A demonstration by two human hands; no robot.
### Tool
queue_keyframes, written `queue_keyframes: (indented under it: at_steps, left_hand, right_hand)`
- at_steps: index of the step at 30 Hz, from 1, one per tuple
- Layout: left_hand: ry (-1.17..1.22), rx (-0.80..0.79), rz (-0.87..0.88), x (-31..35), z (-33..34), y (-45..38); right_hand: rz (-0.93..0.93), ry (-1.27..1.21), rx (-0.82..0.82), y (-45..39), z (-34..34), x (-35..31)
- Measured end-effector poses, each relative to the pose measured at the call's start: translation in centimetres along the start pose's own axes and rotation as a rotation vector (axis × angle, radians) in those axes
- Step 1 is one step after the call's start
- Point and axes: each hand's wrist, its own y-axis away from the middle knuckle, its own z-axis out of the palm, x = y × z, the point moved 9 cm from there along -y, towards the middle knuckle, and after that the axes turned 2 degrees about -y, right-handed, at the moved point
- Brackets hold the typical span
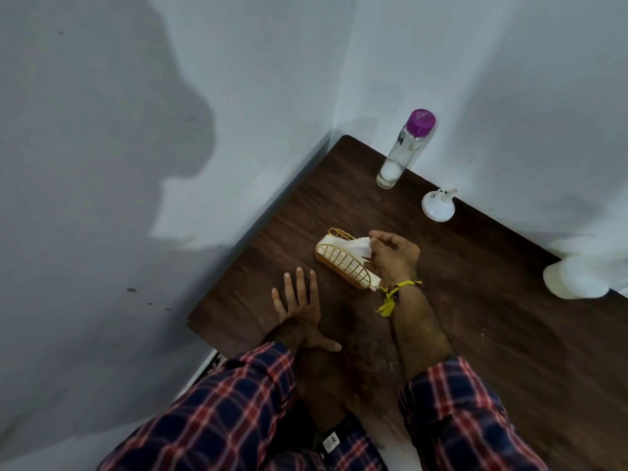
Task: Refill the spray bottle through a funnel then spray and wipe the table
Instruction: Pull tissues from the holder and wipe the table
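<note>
Table (458, 300), dark wood, is sitting pushed into a corner of pale walls (509, 79), and you are leaning over it from the near edge in plaid sleeves (238, 402). Your left hand (299, 311) is lying flat on the tabletop, palm down, fingers spread, holding nothing. Your right hand (394, 256) is reaching to a gold wire holder (343, 260) near the table's middle and is pinching a white tissue (356, 248) between thumb and fingertips; the tissue is sticking up out of the holder, with more white sheets showing behind the wire. A yellow thread (394, 294) is tied round your right wrist, its tassel hanging down. A clear bottle (404, 151) with a purple cap is standing upright at the far corner, close to the wall, with what looks like a little liquid at the bottom. A white funnel (438, 205) is lying on the table just beside it, spout pointing up and toward the wall, apart from the bottle. At the right edge of the head view a blurred, overexposed white object (577, 277) is resting on the table; you cannot tell what it is. A large shadow (119, 113) is falling on the left wall.
</note>
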Motion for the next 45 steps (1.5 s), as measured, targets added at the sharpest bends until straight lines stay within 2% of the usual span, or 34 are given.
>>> queue_keyframes:
  at_steps: [2,6,12,18,20,22,24,25,26,27,28,29,31,38,41,45]
  left_hand:
    - [-0.007,0.007,-0.004,-0.1,0.0,0.0]
    - [-0.011,0.036,0.000,-0.2,0.1,-0.1]
    - [0.017,0.039,0.013,-0.1,0.1,-0.2]
    - [0.029,0.075,0.027,-0.4,-0.2,0.0]
    - [0.096,0.133,0.023,-0.8,-0.7,0.4]
    - [0.348,0.319,0.032,-1.0,-2.8,1.7]
    - [0.898,0.472,0.074,-0.4,-5.0,4.8]
    - [1.253,0.423,0.135,0.8,-5.6,6.3]
    - [1.580,0.257,0.215,3.1,-5.9,7.5]
    - [1.808,0.046,0.293,5.7,-6.1,8.6]
    - [1.895,-0.103,0.343,7.7,-6.4,9.5]
    - [1.874,-0.176,0.385,9.4,-6.9,10.5]
    - [1.719,-0.199,0.476,11.8,-7.4,11.7]
    - [1.287,-0.002,0.527,15.8,-7.0,13.3]
    - [1.123,0.050,0.592,17.3,-7.0,14.7]
    - [0.917,0.060,0.653,19.4,-6.8,16.6]
  right_hand:
    - [-0.068,0.075,-0.011,0.0,-0.5,-0.2]
    - [-0.086,-0.083,-0.114,1.0,1.3,-1.2]
    - [-0.158,-0.184,-0.213,2.9,4.9,-5.0]
    - [-0.220,-0.314,-0.324,6.5,3.4,-8.8]
    - [-0.226,-0.395,-0.388,8.2,1.5,-10.0]
    - [-0.213,-0.453,-0.441,9.7,-1.2,-10.5]
    - [-0.181,-0.493,-0.459,10.8,-3.9,-9.9]
    - [-0.153,-0.522,-0.453,11.1,-5.1,-9.3]
    - [-0.127,-0.555,-0.438,11.4,-6.4,-8.5]
    - [-0.104,-0.584,-0.421,11.7,-7.6,-7.7]
    - [-0.090,-0.605,-0.401,12.0,-8.9,-6.9]
    - [-0.081,-0.621,-0.379,12.3,-10.2,-6.0]
    - [-0.052,-0.657,-0.328,12.9,-12.9,-4.2]
    - [-0.019,-0.641,-0.183,14.6,-22.6,1.0]
    - [-0.005,-0.543,-0.149,15.0,-24.5,3.0]
    - [0.123,-0.455,-0.166,14.7,-25.0,6.4]
